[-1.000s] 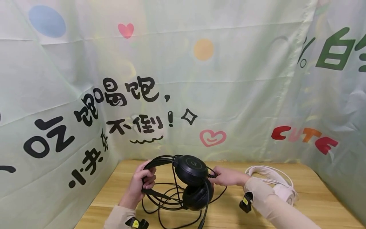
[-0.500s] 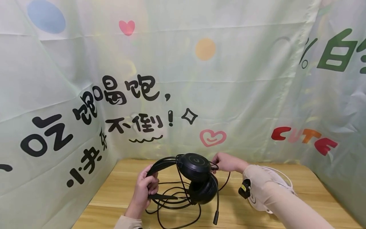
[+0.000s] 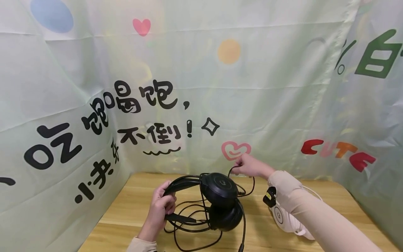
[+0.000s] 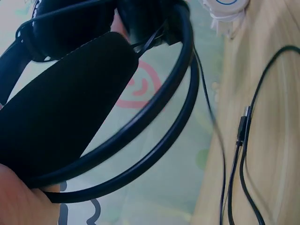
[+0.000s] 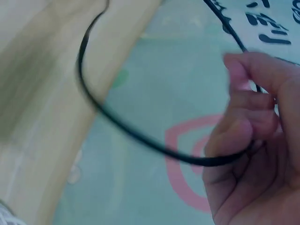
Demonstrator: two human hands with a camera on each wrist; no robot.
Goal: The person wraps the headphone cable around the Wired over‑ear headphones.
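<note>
A black headset (image 3: 220, 189) with two round earcups is held on its side over the table. My left hand (image 3: 163, 204) grips it by the headband; the left wrist view shows the padded band (image 4: 79, 103) and two thin outer hoops beside that hand. Beyond the earcups, my right hand (image 3: 250, 165) pinches the black cable (image 3: 253, 183), raised above the tabletop. In the right wrist view the cable (image 5: 136, 133) runs through the curled fingers and hangs in a loop. A microphone boom (image 3: 244, 224) points down from the earcup.
White headphones (image 3: 288, 218) lie on the wooden table (image 3: 264, 238) at the right, partly hidden by the right sleeve. Loops of black cable (image 3: 195, 249) lie under the headset. A USB-like plug (image 4: 242, 129) shows on the table. Printed curtains (image 3: 195, 63) enclose the back and sides.
My right hand has risen away from the earcup, drawing the cable up with it. The left hand and headset have shifted slightly right. The right sleeve now covers other parts of the white headphones.
</note>
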